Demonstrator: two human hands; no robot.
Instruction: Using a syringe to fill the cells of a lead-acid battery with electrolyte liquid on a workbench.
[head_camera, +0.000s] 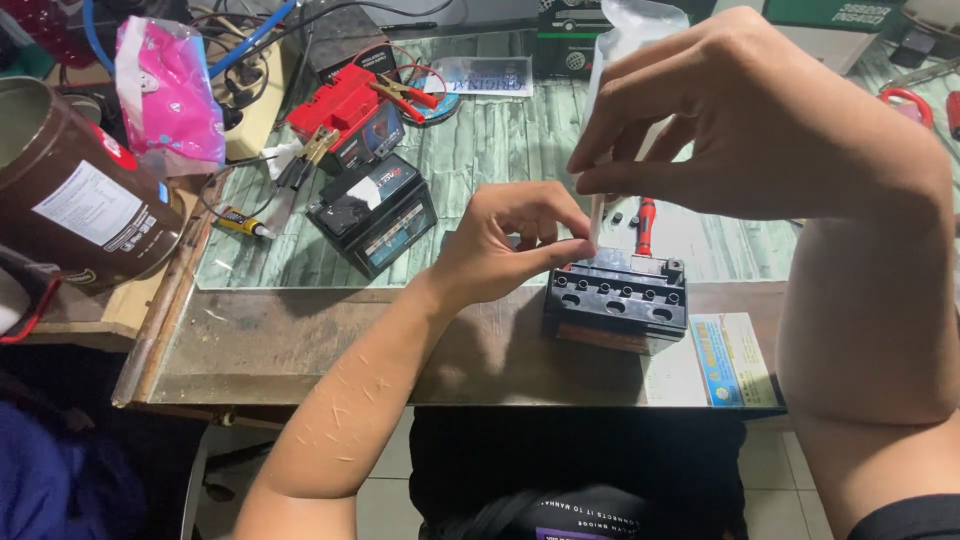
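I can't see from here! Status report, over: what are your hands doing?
Left hand pinching at black battery top edge. Right hand holding thin white tube over it. Red screwdriver lying just behind.

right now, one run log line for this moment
left hand: pinching at top edge of black battery | right hand: holding thin white tube upright over battery | nearby: second black battery, red screwdriver

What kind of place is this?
Probably a small battery repair bench: an open black battery under both hands, two more batteries, one with clamp leads, and a red screwdriver.
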